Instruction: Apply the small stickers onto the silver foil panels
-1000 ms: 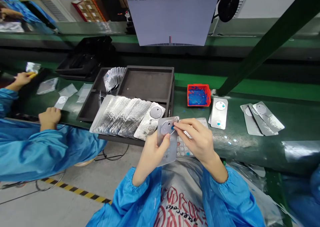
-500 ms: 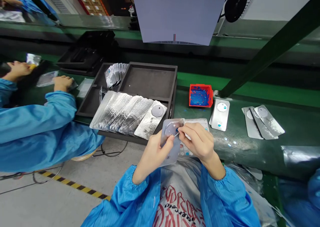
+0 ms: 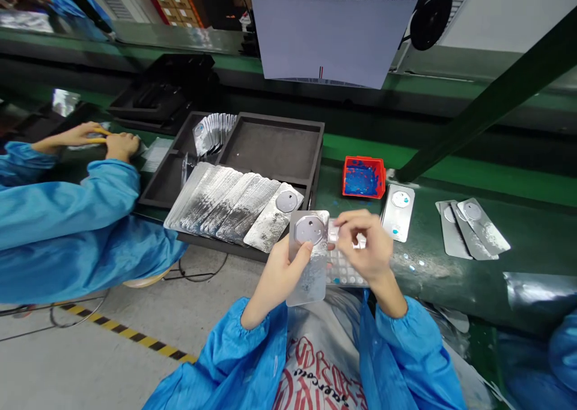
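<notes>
1. Left hand (image 3: pixel 276 278) closed on a flat silvery rectangular plate with a grey round disc near its top (image 3: pixel 309 255), thumb pressed on the plate's face just below the disc, plate held upright and slightly tilted above the near edge of the dark green surface (image 3: pixel 451 260).
2. Right hand (image 3: pixel 366 247) just right of the plate, blurred, fingers pinched together over a clear sheet of small round stickers (image 3: pixel 345 272); whether anything sits between the fingertips cannot be told.
3. Sticker sheet lying at the near edge of the surface, partly hidden under the right hand, touching the right side of the held plate.
4. Far left of the hands, a dark grey foam tray with compartments (image 3: pixel 270 145), a fanned row of silvery plates (image 3: pixel 225 199) lying across its near rim, another small stack of plates (image 3: pixel 214 130) standing in its far left compartment.
5. Right of the tray, a small red plastic bin with blue pieces inside (image 3: pixel 363 177); just beside it, nearer and to the right, a short stack of silvery plates with blue dots (image 3: pixel 397 213).
6. Further right, well apart, three overlapping silvery plates (image 3: pixel 471 228) lying flat.
7. At far left, a co-worker's blue sleeve (image 3: pixel 67 217), both of that person's hands (image 3: pixel 108 142) resting on the surface.
</notes>
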Demonstrator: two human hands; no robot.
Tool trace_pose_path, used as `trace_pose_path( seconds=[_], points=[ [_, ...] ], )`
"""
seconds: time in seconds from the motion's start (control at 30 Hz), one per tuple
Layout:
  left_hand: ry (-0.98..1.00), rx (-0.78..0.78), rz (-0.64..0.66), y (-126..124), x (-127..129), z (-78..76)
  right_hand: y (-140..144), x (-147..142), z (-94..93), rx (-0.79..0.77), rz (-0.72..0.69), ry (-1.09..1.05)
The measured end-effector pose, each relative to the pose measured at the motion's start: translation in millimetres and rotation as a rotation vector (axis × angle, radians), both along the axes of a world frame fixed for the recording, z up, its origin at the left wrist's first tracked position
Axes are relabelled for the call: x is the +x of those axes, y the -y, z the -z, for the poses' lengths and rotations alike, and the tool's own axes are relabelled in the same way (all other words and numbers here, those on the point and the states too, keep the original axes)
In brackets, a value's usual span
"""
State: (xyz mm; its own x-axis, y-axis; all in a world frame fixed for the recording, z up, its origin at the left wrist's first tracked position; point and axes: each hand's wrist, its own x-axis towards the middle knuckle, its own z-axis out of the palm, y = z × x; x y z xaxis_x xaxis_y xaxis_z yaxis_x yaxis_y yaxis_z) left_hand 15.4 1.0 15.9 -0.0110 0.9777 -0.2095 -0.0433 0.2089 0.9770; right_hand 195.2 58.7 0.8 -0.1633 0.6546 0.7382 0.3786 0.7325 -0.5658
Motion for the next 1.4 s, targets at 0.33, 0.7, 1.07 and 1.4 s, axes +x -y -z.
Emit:
trace_pose_path(
  seconds=[0.33,0.7,1.07,1.4],
  points=[
    [0.087,-0.084,-0.019,-8,-2,19.5,-114,75,44.5,-0.412,0.372,0.499],
    [0.045,-0.168,-0.015,-6,-9,20.5,84,80,58.2,-0.502,-0.190,0.593],
    [0.076,-0.194,-0.004,-3,-9,14.3,95,73,69.2,-0.395,-0.080,0.731],
    [-0.045,-0.048,0.040,1,11,14.4,82,25,11.9,-0.669,0.126,-0.178]
  ],
)
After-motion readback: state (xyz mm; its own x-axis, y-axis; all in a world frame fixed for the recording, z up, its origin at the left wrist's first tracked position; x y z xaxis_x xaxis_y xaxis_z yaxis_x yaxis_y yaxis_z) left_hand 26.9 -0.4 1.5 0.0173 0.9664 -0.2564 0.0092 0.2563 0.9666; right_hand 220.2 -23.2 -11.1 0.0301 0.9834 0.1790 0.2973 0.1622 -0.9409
